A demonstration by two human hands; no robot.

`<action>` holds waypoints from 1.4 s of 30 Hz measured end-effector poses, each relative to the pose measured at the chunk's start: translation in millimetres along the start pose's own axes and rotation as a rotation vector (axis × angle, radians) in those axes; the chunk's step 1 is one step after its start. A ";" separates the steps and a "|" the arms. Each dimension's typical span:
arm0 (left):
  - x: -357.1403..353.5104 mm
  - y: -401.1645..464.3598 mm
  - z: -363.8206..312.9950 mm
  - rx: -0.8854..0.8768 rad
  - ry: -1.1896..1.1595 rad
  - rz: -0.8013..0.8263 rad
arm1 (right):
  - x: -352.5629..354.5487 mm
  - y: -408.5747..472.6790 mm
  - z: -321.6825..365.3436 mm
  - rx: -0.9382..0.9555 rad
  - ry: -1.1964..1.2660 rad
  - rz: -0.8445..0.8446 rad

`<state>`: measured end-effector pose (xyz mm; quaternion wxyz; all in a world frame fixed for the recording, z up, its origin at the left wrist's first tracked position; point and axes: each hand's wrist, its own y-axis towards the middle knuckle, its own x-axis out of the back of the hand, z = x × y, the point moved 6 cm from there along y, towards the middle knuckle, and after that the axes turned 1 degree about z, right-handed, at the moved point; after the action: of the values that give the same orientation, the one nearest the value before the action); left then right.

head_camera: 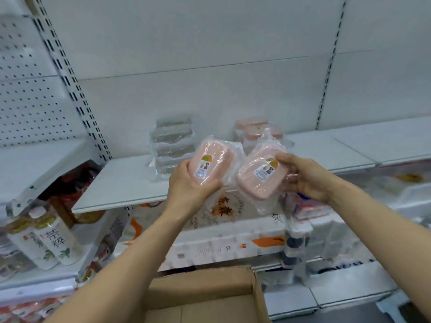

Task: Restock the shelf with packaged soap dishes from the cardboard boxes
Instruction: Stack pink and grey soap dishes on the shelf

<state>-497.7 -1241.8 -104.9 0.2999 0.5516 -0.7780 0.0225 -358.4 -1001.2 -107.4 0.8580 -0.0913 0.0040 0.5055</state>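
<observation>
Soap dishes, pink and wrapped, sit one in my left hand and one in my right hand, fingers curled around each at frame centre, while two short stacks already stand on the shelf, leaving much bare.

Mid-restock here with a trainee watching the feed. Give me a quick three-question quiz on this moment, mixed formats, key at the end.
1. True or false: the left hand and right hand each hold one pink packaged soap dish.
2. Which stack on the shelf stands further left? A) the grey soap dish stack B) the pink soap dish stack
3. Fill in: the open ______ sits below the arms, at the bottom of the view.

Key: 1 true (left dish, right dish); 2 A; 3 cardboard box.
</observation>
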 end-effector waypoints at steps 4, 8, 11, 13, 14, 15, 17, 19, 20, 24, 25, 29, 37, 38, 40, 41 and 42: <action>-19.7 44.3 -31.9 -0.093 0.135 -0.061 | 44.7 35.6 39.3 0.057 0.028 -0.082; -38.0 96.7 -44.1 -0.044 0.107 -0.117 | 77.5 87.1 73.8 0.101 0.098 -0.130; -51.3 130.2 -46.8 0.015 0.033 -0.177 | 91.7 135.3 96.9 0.114 0.181 -0.185; -58.6 148.6 -46.1 0.070 0.023 -0.210 | 95.7 170.1 108.2 0.094 0.178 -0.222; -61.4 156.5 -44.8 0.095 0.020 -0.225 | 94.8 187.1 111.6 0.075 0.153 -0.222; -65.1 164.1 -42.7 0.119 0.022 -0.233 | 93.0 203.8 114.0 0.053 0.118 -0.208; -72.3 174.7 -41.3 0.151 0.019 -0.238 | 85.8 235.5 115.6 0.004 0.062 -0.169; -78.0 182.0 -39.7 0.162 0.022 -0.236 | 76.4 260.9 113.9 -0.052 0.015 -0.141; -80.4 185.2 -39.6 0.155 0.015 -0.231 | 71.9 272.0 112.2 -0.079 -0.023 -0.137; -87.4 196.1 -43.1 0.121 -0.015 -0.202 | 66.1 292.2 107.2 -0.101 -0.395 -0.159; -89.1 197.9 -44.5 0.119 -0.015 -0.193 | 67.6 293.9 107.3 -0.079 -0.522 -0.164; -93.7 200.7 -49.4 0.108 -0.013 -0.172 | 74.5 292.4 109.8 -0.033 -0.915 -0.170; -92.9 218.3 -84.7 -0.041 0.056 -0.002 | 38.9 220.2 172.4 0.873 -0.913 0.154; -96.2 220.2 -92.9 -0.074 0.064 0.058 | 31.0 214.7 171.3 0.879 -1.011 0.239; -104.4 220.8 -108.2 -0.135 0.097 0.169 | 21.9 210.1 167.0 0.835 -1.149 0.339; -108.3 220.1 -114.0 -0.157 0.109 0.204 | 21.3 209.9 165.6 0.815 -1.170 0.342; -111.1 218.4 -117.3 -0.175 0.112 0.217 | 22.9 210.2 164.3 0.802 -1.173 0.323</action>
<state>-612.8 -1019.7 1.2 0.3857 0.4336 -0.8142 0.0175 -543.7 -855.7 19.8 0.6011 0.5178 -0.2584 0.5512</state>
